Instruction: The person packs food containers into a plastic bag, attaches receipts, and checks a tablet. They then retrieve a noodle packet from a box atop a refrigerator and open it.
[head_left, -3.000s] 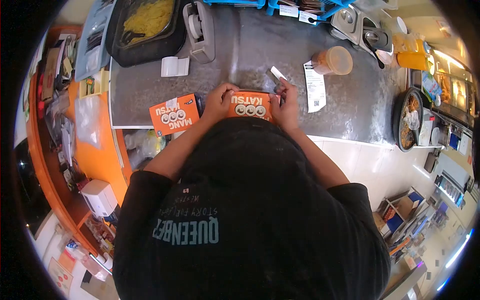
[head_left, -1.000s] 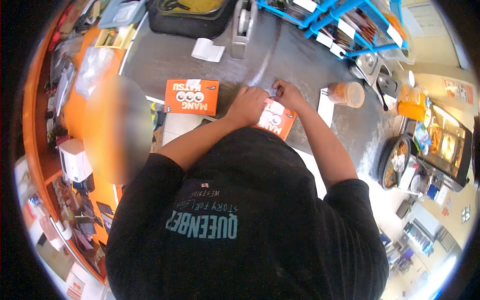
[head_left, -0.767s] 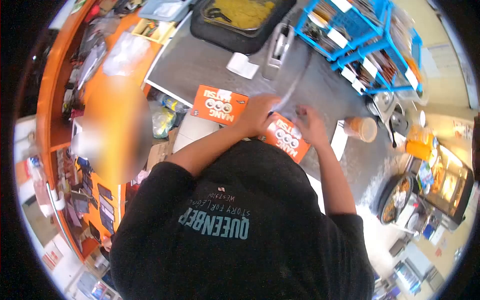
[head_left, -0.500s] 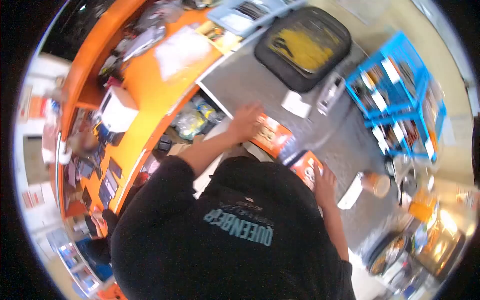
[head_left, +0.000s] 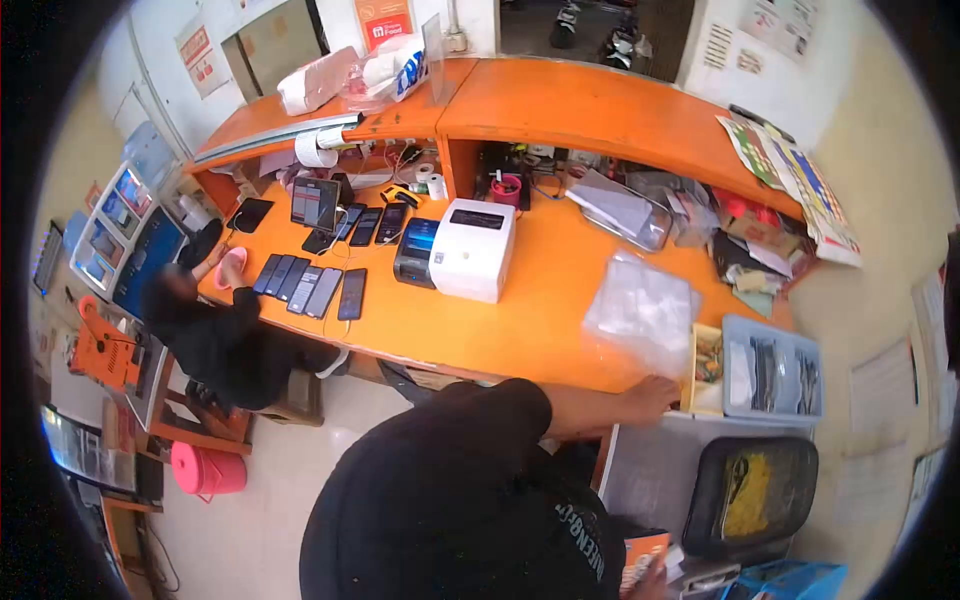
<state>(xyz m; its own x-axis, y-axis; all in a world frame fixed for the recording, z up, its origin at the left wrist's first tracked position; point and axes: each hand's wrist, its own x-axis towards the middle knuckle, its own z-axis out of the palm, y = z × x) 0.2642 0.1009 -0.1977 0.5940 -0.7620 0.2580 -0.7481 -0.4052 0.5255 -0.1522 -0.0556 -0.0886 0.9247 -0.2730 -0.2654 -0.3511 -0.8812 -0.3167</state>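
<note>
At the far left edge of the orange counter (head_left: 520,330), a seated person in black (head_left: 215,330) faces a bank of screens. A row of phones (head_left: 310,290) lies flat beside them, with a tablet (head_left: 314,203) standing upright behind the row. Toward the middle of the counter, a white label printer (head_left: 472,248) sits touching a smaller dark printer (head_left: 414,251). Near the front right edge lies a stack of clear plastic bags (head_left: 645,312). The left hand (head_left: 650,398) reaches to that front edge, its fingertips at the lower corner of the bags; whether the fingers are spread or pinching cannot be determined. Just right of the hand stand a small yellow tray (head_left: 706,370) and a blue-grey tray (head_left: 772,378). Below, a black pan of yellow food (head_left: 750,495) rests on the steel counter (head_left: 645,480). The right hand (head_left: 655,585) shows only partly at the bottom edge, against an orange box (head_left: 642,555); its grip cannot be determined.
</note>
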